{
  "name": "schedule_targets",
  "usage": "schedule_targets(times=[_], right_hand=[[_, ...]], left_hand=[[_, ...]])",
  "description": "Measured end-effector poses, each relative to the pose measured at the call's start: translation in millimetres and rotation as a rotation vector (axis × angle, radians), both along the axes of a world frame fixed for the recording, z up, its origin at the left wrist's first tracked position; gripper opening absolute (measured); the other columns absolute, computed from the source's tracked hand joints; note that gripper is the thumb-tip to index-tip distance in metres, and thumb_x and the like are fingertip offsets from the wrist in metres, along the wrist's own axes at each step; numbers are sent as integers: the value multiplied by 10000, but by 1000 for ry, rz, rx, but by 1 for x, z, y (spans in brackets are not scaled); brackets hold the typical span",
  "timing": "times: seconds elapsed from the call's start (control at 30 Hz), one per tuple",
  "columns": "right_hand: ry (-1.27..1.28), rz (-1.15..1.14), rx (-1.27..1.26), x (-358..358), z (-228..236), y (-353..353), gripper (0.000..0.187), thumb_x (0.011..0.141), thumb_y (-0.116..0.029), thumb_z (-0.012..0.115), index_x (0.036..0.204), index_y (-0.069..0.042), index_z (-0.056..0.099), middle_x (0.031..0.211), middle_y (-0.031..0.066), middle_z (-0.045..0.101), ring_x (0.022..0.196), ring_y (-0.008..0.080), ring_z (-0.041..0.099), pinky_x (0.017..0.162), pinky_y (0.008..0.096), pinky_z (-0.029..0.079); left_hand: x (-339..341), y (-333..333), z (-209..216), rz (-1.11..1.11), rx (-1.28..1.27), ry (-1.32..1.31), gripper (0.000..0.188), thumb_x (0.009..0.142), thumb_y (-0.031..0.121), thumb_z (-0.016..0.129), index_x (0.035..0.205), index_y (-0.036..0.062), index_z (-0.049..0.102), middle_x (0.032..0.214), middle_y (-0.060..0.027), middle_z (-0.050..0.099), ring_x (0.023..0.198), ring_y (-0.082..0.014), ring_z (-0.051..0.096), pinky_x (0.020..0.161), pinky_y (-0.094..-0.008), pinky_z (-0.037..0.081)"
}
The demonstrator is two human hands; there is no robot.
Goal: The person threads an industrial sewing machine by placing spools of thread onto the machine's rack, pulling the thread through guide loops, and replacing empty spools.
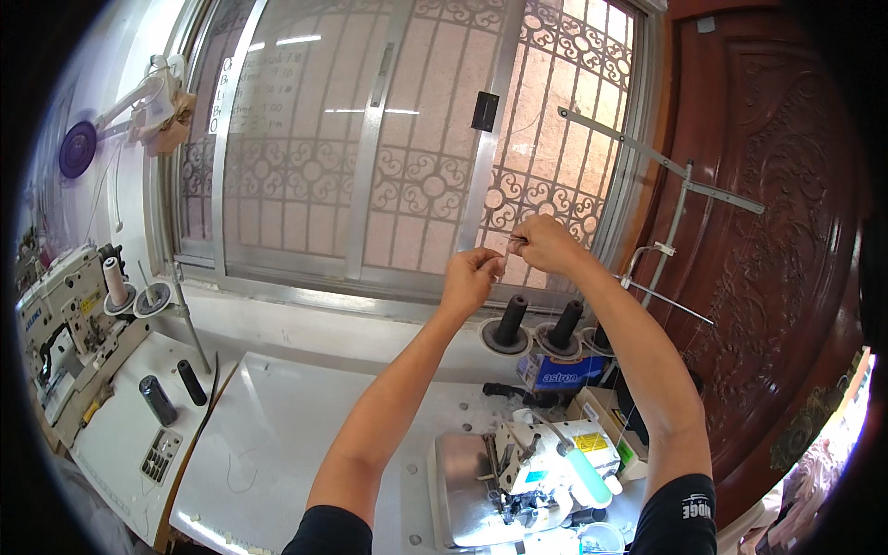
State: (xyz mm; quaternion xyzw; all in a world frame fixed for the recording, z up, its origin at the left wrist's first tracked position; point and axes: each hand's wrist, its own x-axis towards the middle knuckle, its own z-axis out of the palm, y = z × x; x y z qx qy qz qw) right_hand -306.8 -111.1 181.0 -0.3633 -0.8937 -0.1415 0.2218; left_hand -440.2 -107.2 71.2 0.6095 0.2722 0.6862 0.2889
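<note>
Both my arms reach up in front of the window, above the thread stand. My left hand is closed in a pinch, fingertips together; a thread seems to be in them, too fine to make out surely. Close by, up and to the right, my right hand is closed on a small thin metal tool, its tip pointing at the left fingers. Whether it is snips or tweezers I cannot tell. Below the hands stand black thread cones on round holders. An overlock sewing machine sits lower, its lamp lit.
Metal thread-guide bars rise at the right, before a carved wooden door. Behind the cones is a blue box. Another sewing machine stands at the left, with two dark spools on its table. A barred window fills the back.
</note>
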Motion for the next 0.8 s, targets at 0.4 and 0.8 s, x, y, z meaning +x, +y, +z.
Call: schedule_targets(times=[0.4,0.8], right_hand=[[-55,33,48,-4,4,16,126,708,-117,588,775,-28,646,721,190,599,702,333,586,633,399,460],[-54,-52,68,-14,13,23,141,686,-60,551,784,-32,648,762,184,611,755,328,592,667,391,467]], left_hand=[[-18,11,-13,72,1,72,118,866,119,465,777,52,504,678,5,526,648,-76,481,583,-228,394],[-32,33,-78,68,-228,209,100,839,109,486,778,60,548,728,2,535,705,-89,485,624,-243,389]])
